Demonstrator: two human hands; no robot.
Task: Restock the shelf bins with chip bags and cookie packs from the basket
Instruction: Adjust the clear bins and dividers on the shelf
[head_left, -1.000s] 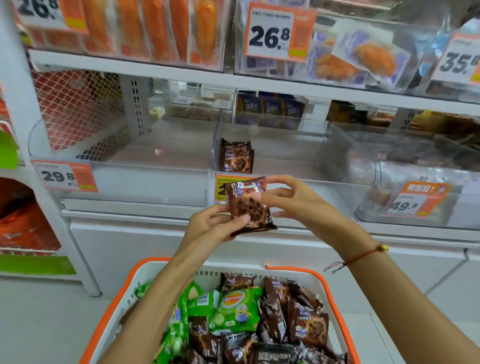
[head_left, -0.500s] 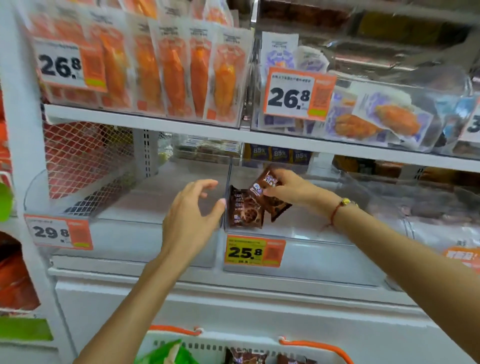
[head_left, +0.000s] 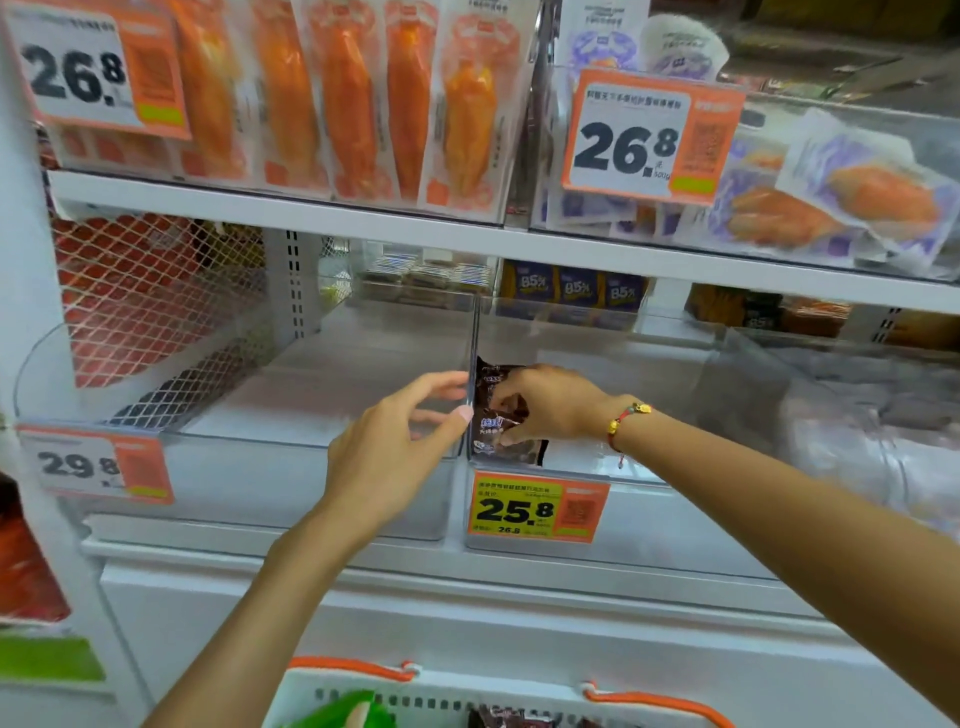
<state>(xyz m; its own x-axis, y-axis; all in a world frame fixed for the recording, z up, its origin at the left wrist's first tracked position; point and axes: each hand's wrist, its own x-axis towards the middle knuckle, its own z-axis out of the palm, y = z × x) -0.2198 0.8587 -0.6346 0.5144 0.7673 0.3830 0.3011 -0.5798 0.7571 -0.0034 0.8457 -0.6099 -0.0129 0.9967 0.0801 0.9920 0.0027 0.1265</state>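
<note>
Head-camera view showed a dark brown foil cookie pack (head_left: 501, 415) standing at the near left corner of a clear plastic shelf bin (head_left: 597, 467), above the yellow-and-orange 25.8 price tag (head_left: 537, 506). Right hand (head_left: 550, 402) pinched the pack, fingers curled over its face. Left hand (head_left: 400, 441), fingers relaxed and spread, held nothing and touched the transparent divider wall (head_left: 474, 338) just left of the pack. Below, near the viewer, sat a white basket with orange handles (head_left: 415, 696).
</note>
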